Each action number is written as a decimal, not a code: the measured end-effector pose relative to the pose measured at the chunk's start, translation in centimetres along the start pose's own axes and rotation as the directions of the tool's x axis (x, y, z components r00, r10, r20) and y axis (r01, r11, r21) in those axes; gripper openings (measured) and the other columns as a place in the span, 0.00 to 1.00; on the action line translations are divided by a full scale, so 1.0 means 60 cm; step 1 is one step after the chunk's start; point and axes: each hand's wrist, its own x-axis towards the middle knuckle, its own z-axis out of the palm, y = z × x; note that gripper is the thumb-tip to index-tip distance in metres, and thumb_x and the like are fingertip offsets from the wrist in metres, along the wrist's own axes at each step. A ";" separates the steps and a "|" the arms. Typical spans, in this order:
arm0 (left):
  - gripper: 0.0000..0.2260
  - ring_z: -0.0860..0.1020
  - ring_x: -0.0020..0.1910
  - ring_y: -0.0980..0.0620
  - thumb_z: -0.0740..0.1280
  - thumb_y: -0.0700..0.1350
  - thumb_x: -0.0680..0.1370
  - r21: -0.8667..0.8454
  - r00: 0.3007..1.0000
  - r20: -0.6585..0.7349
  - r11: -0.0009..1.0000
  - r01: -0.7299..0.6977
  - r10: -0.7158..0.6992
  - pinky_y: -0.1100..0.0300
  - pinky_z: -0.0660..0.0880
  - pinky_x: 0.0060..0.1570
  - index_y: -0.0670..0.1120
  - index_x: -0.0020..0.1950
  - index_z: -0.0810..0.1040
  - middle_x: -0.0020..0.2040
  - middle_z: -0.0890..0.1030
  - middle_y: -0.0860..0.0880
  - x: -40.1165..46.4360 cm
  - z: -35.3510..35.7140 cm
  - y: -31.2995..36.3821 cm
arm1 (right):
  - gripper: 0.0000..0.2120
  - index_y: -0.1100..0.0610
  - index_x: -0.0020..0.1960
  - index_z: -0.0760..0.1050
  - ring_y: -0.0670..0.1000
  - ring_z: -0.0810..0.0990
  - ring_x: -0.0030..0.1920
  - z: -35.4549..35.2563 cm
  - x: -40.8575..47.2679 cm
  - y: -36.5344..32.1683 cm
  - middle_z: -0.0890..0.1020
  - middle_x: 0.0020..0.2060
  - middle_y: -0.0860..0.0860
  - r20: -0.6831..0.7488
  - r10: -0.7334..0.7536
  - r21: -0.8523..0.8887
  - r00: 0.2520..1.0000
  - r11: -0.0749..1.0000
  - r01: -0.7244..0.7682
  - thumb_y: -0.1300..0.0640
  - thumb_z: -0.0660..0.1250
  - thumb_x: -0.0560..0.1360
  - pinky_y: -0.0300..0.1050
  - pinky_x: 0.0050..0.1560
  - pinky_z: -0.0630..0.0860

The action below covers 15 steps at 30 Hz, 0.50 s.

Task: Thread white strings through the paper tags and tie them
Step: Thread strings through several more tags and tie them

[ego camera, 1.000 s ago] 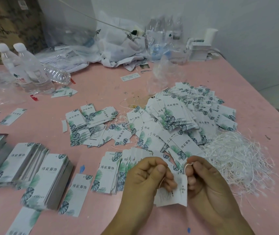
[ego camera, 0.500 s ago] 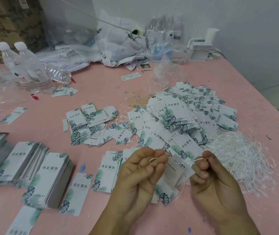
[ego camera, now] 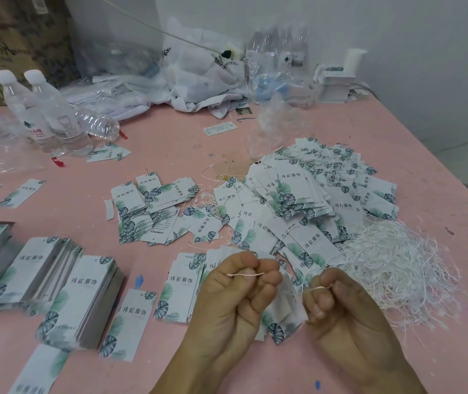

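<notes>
My left hand and my right hand are held apart over the near edge of the pink table, each pinching one end of a white string. A small bunch of paper tags with green leaf print hangs on that string between the hands. A heap of loose white strings lies just right of my right hand. Behind the hands spreads a big pile of strung tags.
Neat stacks of unstrung tags sit at the near left, with a smaller scatter of tags in the middle. Water bottles stand at the far left. Plastic bags and a white box line the back wall.
My hands have drawn apart, pulling the string ends outward. The tags dropped from upright between my fingers and now hang lower between the hands.
</notes>
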 end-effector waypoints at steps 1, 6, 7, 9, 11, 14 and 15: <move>0.20 0.84 0.32 0.50 0.87 0.41 0.49 0.028 1.000 -0.004 1.000 -0.013 0.013 0.63 0.80 0.29 0.42 0.37 0.86 0.37 0.85 0.39 0.000 0.000 -0.001 | 0.15 0.73 0.61 0.71 0.61 0.78 0.51 -0.002 0.002 -0.001 0.80 0.48 0.66 0.035 0.016 -0.002 0.999 1.000 -0.016 0.70 0.48 0.82 0.51 0.54 0.73; 0.15 0.83 0.34 0.52 0.85 0.45 0.59 0.163 0.992 0.083 0.981 -0.108 0.095 0.63 0.80 0.36 0.44 0.41 0.86 0.37 0.85 0.43 0.002 -0.001 -0.005 | 0.06 0.64 0.51 0.81 0.52 0.81 0.40 -0.006 0.006 0.008 0.82 0.41 0.57 0.114 0.011 -0.167 0.993 0.986 0.008 0.64 0.67 0.77 0.42 0.42 0.77; 0.13 0.83 0.35 0.51 0.83 0.44 0.62 0.190 0.988 0.112 0.974 -0.124 0.104 0.63 0.80 0.38 0.44 0.43 0.86 0.39 0.85 0.42 0.001 -0.001 -0.006 | 0.06 0.62 0.47 0.83 0.50 0.81 0.37 -0.002 0.006 0.009 0.82 0.38 0.56 0.073 -0.007 -0.229 0.997 0.973 0.023 0.61 0.74 0.72 0.41 0.38 0.77; 0.10 0.84 0.40 0.50 0.76 0.38 0.66 0.245 0.984 0.137 0.959 -0.144 0.112 0.63 0.80 0.41 0.45 0.46 0.86 0.43 0.85 0.42 0.000 -0.007 -0.008 | 0.14 0.60 0.40 0.84 0.49 0.78 0.30 0.004 0.003 0.012 0.80 0.31 0.56 -0.029 -0.057 -0.335 0.998 0.941 0.044 0.56 0.84 0.58 0.40 0.30 0.76; 0.14 0.85 0.45 0.49 0.67 0.33 0.67 0.298 0.985 0.143 0.945 -0.134 0.095 0.62 0.80 0.45 0.45 0.47 0.86 0.46 0.86 0.41 -0.001 -0.013 -0.012 | 0.19 0.61 0.37 0.84 0.50 0.77 0.27 0.007 0.000 0.015 0.79 0.29 0.57 -0.083 -0.097 -0.373 0.992 0.926 0.059 0.54 0.86 0.51 0.40 0.27 0.75; 0.17 0.85 0.50 0.48 0.64 0.31 0.69 0.373 0.983 0.147 0.914 -0.158 0.110 0.62 0.79 0.49 0.47 0.50 0.86 0.50 0.86 0.42 -0.001 -0.014 -0.018 | 0.20 0.61 0.37 0.84 0.50 0.77 0.27 0.010 0.000 0.017 0.80 0.29 0.58 -0.077 -0.118 -0.385 0.990 0.920 0.080 0.54 0.86 0.51 0.40 0.27 0.75; 0.15 0.85 0.51 0.47 0.67 0.33 0.70 0.391 0.981 0.148 0.904 -0.175 0.125 0.62 0.79 0.49 0.47 0.51 0.86 0.50 0.86 0.42 -0.001 -0.011 -0.019 | 0.20 0.61 0.37 0.84 0.50 0.77 0.27 0.012 0.000 0.017 0.80 0.30 0.58 -0.072 -0.120 -0.390 0.990 0.917 0.083 0.54 0.86 0.51 0.40 0.27 0.75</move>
